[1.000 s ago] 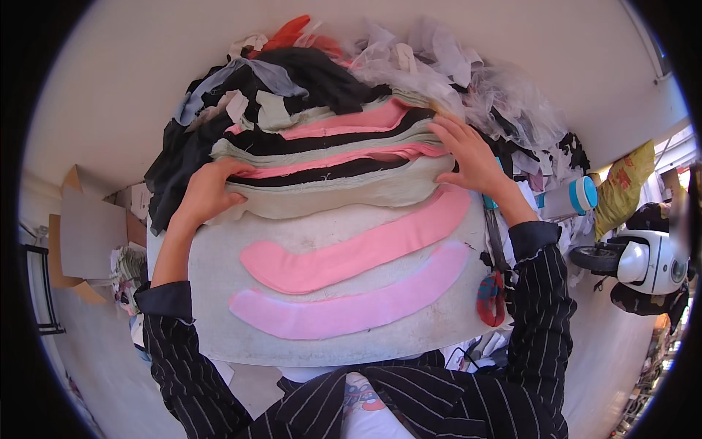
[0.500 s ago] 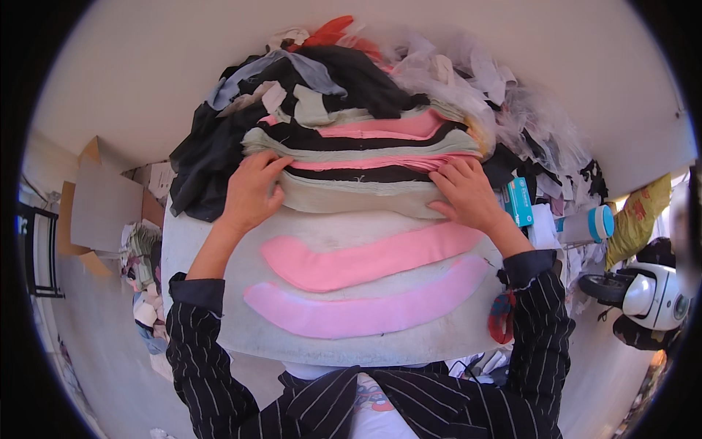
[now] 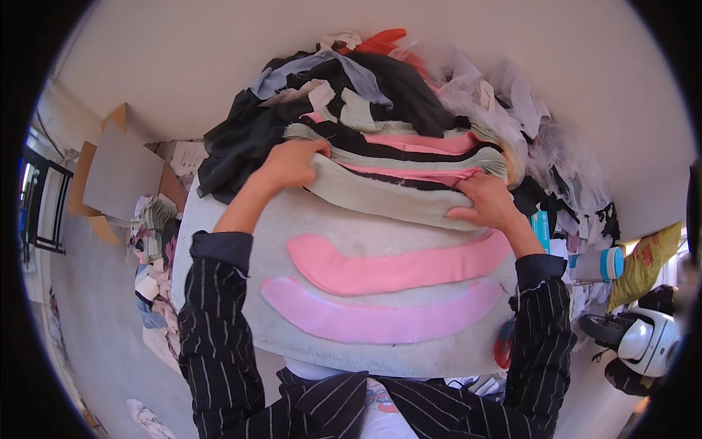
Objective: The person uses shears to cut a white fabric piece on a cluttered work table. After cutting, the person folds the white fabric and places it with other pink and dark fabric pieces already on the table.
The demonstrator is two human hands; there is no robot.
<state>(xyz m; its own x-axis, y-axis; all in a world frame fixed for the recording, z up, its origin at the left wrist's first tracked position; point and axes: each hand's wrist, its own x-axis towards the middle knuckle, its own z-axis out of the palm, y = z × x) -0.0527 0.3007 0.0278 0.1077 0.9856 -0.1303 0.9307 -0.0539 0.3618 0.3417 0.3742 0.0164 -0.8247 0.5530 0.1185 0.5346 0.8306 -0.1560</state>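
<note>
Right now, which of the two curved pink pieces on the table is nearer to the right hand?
The deeper pink piece, lying between the stack of fabric strips and the other one. The paler, lilac-pink piece lies farther from the right hand.

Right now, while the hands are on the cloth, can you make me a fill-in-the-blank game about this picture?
1. The left hand and right hand are both at the cloth stack, and ____ separate curved strips lie on the table in front of it.
2. The lilac strip is closer to the person; the other strip is coloured ____.
3. The open cardboard box is on the ____ side of the picture.
4. The blue-lidded container is on the ____ side.

Missing words: two; pink; left; right.
</note>
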